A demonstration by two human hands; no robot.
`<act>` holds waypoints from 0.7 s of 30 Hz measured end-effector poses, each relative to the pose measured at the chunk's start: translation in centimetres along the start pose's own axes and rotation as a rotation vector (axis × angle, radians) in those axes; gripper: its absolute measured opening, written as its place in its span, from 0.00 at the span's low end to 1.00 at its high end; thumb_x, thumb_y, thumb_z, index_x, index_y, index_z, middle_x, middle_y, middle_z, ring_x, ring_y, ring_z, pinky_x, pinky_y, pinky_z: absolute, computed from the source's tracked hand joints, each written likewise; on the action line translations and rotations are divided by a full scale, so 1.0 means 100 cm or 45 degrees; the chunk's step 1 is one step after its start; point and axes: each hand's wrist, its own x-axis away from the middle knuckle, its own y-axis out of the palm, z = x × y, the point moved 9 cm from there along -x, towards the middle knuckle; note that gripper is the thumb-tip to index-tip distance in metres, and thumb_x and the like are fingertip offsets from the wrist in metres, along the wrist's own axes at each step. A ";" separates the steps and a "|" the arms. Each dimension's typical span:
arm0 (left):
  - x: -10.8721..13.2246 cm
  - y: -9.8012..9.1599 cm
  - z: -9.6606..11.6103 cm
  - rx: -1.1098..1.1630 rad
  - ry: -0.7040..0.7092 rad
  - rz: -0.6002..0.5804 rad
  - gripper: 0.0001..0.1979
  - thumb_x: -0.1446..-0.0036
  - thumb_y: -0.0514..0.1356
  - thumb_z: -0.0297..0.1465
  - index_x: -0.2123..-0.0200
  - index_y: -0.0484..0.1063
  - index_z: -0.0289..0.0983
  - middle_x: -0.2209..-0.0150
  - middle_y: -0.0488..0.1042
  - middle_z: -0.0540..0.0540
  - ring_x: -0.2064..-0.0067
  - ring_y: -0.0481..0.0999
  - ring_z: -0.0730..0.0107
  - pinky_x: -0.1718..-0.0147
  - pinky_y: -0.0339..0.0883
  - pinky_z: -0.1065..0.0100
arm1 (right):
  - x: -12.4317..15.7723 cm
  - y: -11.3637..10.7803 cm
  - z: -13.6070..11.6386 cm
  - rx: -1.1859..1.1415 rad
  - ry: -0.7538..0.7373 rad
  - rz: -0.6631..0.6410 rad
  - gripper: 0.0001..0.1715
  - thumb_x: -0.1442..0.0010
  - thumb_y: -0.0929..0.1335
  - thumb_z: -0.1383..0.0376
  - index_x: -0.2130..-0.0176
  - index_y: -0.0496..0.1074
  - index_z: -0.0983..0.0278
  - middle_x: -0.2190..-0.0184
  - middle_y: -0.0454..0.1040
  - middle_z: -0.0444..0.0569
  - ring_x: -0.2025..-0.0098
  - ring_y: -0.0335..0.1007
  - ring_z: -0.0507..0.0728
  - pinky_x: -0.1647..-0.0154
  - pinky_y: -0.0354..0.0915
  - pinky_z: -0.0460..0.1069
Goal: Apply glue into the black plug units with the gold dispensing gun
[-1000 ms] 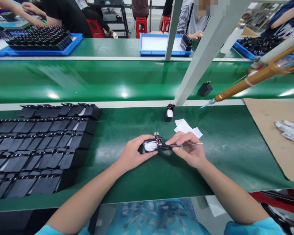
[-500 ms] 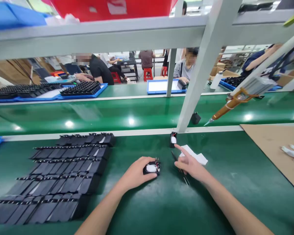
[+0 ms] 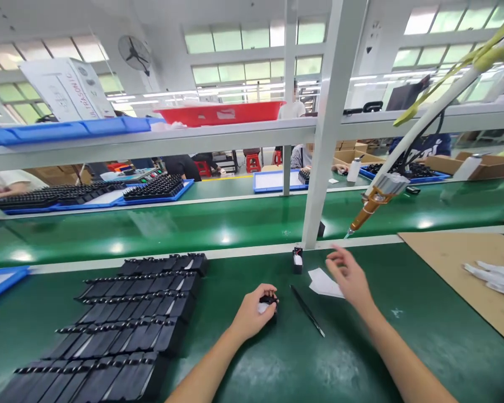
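My left hand (image 3: 252,313) is closed around a small black plastic housing (image 3: 273,317) with a white part inside, held on the green bench. Its fingers and thumb cover much of the housing. My right hand (image 3: 351,280) is raised above the bench with its fingers apart and slightly curled, holding nothing. Just beyond its fingertips hangs the tip of a brown dispensing gun (image 3: 363,215). White paper pieces (image 3: 322,282) lie beside this hand, partly behind it. Between my hands rest dark tweezers (image 3: 306,309). A second black housing (image 3: 297,261) with a white part stands near the upright post.
Rows of black housings (image 3: 138,324) cover the left of the bench. A white post (image 3: 319,168) rises at the back edge. On the right, white gloves (image 3: 493,277) lie on cardboard (image 3: 437,257). Beyond the green belt (image 3: 235,226), people sit behind blue trays (image 3: 269,182).
My right hand has moved from the standing housing and tweezers to the right and up, its fingers spreading. My left hand still grips its housing, now more covered. The view has tilted upward.
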 end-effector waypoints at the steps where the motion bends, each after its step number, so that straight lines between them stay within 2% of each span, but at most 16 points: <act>1: 0.000 -0.002 0.000 -0.038 0.018 0.018 0.16 0.43 0.57 0.28 0.50 0.66 0.39 0.59 0.78 0.47 0.58 0.77 0.67 0.54 0.69 0.64 | -0.008 -0.019 0.004 -0.090 0.026 0.164 0.29 0.43 0.69 0.54 0.44 0.65 0.59 0.58 0.73 0.51 0.63 0.71 0.54 0.65 0.70 0.50; 3: 0.001 -0.004 0.002 -0.095 0.056 0.031 0.18 0.44 0.57 0.27 0.49 0.66 0.40 0.58 0.77 0.47 0.56 0.76 0.67 0.52 0.68 0.64 | -0.023 -0.053 0.011 -0.215 0.062 0.448 0.36 0.46 0.71 0.54 0.42 0.60 0.57 0.50 0.70 0.53 0.55 0.70 0.56 0.55 0.70 0.54; 5: 0.001 -0.004 0.005 -0.125 0.100 0.030 0.19 0.45 0.56 0.27 0.49 0.66 0.41 0.57 0.76 0.46 0.55 0.75 0.66 0.51 0.68 0.63 | -0.041 -0.077 0.015 -0.271 0.066 0.624 0.43 0.49 0.72 0.53 0.39 0.56 0.55 0.42 0.64 0.54 0.45 0.66 0.59 0.44 0.65 0.58; 7: 0.000 -0.004 0.007 -0.131 0.134 0.024 0.18 0.46 0.56 0.26 0.51 0.67 0.40 0.57 0.76 0.46 0.55 0.75 0.65 0.51 0.68 0.62 | -0.061 -0.090 0.019 -0.318 0.094 0.684 0.49 0.53 0.74 0.52 0.37 0.53 0.55 0.36 0.57 0.55 0.37 0.59 0.61 0.37 0.57 0.60; 9: 0.000 -0.002 0.007 -0.103 0.134 0.026 0.16 0.47 0.54 0.24 0.53 0.68 0.40 0.59 0.76 0.46 0.56 0.75 0.65 0.52 0.68 0.62 | -0.081 -0.089 0.024 -0.413 0.153 0.613 0.53 0.56 0.74 0.50 0.37 0.52 0.55 0.35 0.54 0.55 0.35 0.56 0.63 0.35 0.55 0.61; 11: 0.000 -0.001 0.005 -0.049 0.106 0.030 0.16 0.48 0.52 0.23 0.56 0.67 0.40 0.60 0.76 0.47 0.58 0.75 0.66 0.54 0.68 0.64 | -0.096 -0.079 0.026 -0.488 0.200 0.479 0.53 0.59 0.74 0.48 0.39 0.54 0.55 0.38 0.58 0.54 0.39 0.62 0.63 0.39 0.60 0.61; 14: 0.000 0.001 0.003 -0.020 0.091 0.036 0.17 0.49 0.50 0.22 0.57 0.67 0.41 0.61 0.75 0.49 0.59 0.75 0.67 0.55 0.68 0.65 | -0.101 -0.060 0.026 -0.510 0.243 0.334 0.47 0.61 0.75 0.47 0.45 0.60 0.55 0.42 0.63 0.53 0.55 0.75 0.59 0.51 0.70 0.58; 16: 0.000 0.000 0.005 -0.080 0.110 0.044 0.17 0.50 0.51 0.21 0.58 0.67 0.41 0.61 0.74 0.48 0.58 0.73 0.65 0.55 0.67 0.64 | -0.096 -0.051 0.023 -0.504 0.251 0.314 0.43 0.60 0.76 0.48 0.49 0.62 0.55 0.43 0.65 0.52 0.64 0.75 0.54 0.58 0.72 0.54; 19: 0.003 -0.003 0.012 -0.232 0.155 0.010 0.19 0.51 0.53 0.22 0.56 0.70 0.40 0.58 0.74 0.46 0.56 0.71 0.62 0.54 0.65 0.61 | -0.085 -0.040 0.010 -0.501 0.218 0.307 0.35 0.56 0.75 0.49 0.52 0.64 0.57 0.45 0.68 0.51 0.68 0.75 0.52 0.65 0.72 0.51; 21: 0.004 -0.005 0.019 -0.297 0.188 -0.059 0.20 0.47 0.55 0.25 0.50 0.69 0.42 0.55 0.74 0.46 0.54 0.69 0.61 0.52 0.64 0.60 | -0.077 -0.029 -0.002 -0.547 0.185 0.277 0.31 0.52 0.73 0.50 0.51 0.64 0.57 0.48 0.71 0.50 0.71 0.73 0.51 0.70 0.70 0.49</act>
